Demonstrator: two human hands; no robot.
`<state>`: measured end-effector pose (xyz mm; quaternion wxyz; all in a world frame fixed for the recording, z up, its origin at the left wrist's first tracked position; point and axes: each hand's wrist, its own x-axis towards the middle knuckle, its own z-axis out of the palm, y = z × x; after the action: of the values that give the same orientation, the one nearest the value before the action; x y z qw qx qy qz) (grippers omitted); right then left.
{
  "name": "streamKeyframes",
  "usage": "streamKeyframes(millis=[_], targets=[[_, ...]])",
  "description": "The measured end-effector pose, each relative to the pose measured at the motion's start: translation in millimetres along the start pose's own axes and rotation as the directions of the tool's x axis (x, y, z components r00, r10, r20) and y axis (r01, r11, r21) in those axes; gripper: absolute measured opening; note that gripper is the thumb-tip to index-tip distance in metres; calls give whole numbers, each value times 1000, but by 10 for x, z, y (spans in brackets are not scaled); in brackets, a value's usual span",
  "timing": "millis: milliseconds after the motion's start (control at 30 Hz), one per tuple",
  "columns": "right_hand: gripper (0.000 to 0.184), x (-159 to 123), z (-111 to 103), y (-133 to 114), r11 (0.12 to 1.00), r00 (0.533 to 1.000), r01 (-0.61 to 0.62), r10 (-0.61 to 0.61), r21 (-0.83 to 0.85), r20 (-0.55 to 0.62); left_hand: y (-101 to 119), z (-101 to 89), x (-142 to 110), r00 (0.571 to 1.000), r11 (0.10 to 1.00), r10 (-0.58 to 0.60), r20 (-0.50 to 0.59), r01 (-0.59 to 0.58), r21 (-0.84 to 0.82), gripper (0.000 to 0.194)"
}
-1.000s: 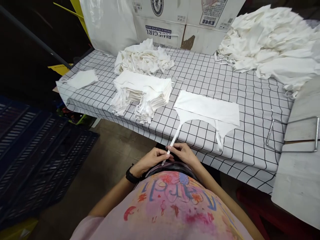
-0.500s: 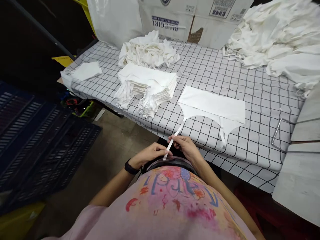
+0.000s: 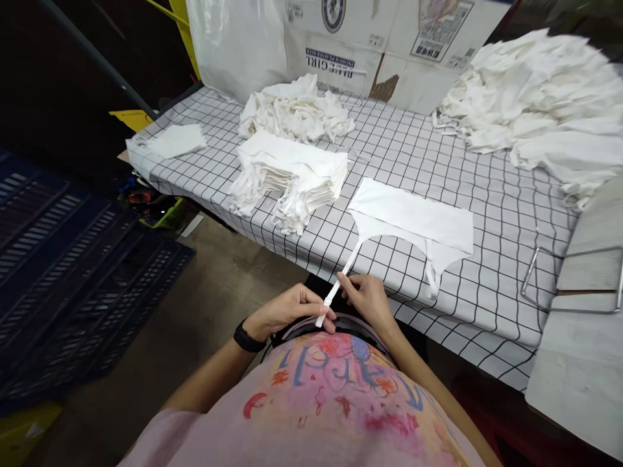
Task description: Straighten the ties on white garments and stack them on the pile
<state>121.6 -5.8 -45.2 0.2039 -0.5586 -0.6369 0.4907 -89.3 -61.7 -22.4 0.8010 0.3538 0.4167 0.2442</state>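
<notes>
A white camisole top (image 3: 413, 211) lies flat on the checked tablecloth, its straps toward me. One shoulder strap (image 3: 349, 261) is drawn taut over the table's front edge. My left hand (image 3: 296, 308) pinches that strap near its looped end, close to my waist. Higher up, my right hand (image 3: 365, 295) pinches the same strap between thumb and finger. A small adjuster (image 3: 328, 301) shows on the strap between both hands. The other strap (image 3: 431, 272) lies loose on the cloth.
Left of the camisole is a neat stack of folded white tops (image 3: 292, 165), with a crumpled white pile (image 3: 296, 107) behind it. A larger white heap (image 3: 540, 97) fills the back right. Cardboard boxes (image 3: 360, 39) stand behind; a metal wire handle (image 3: 533, 272) sits at right.
My right hand has slid a little up and away from my left along the strap, and the adjuster now shows between them. The view has shifted slightly.
</notes>
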Motion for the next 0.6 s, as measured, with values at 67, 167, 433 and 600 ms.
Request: streamKeyframes(millis=[67, 167, 433, 600], targets=[[47, -116, -67, -37, 971, 969, 169, -195, -168, -152, 53, 29, -17, 1000, 999, 0, -20, -1, -43, 33], [20, -263, -142, -95, 860, 830, 448, -502, -246, -244, 130, 82, -4, 998, 989, 8, -58, -17, -147, 31], [47, -292, -101, -163, 599, 604, 731, -791, -325, -99, 95, 168, 224, 971, 780, -8, -240, -144, -610, 11], [33, -139, -98, -134, 474, 421, 778, -881, -412, -218, 111, 214, 333, 991, 785, 2, -133, -84, -614, 10]])
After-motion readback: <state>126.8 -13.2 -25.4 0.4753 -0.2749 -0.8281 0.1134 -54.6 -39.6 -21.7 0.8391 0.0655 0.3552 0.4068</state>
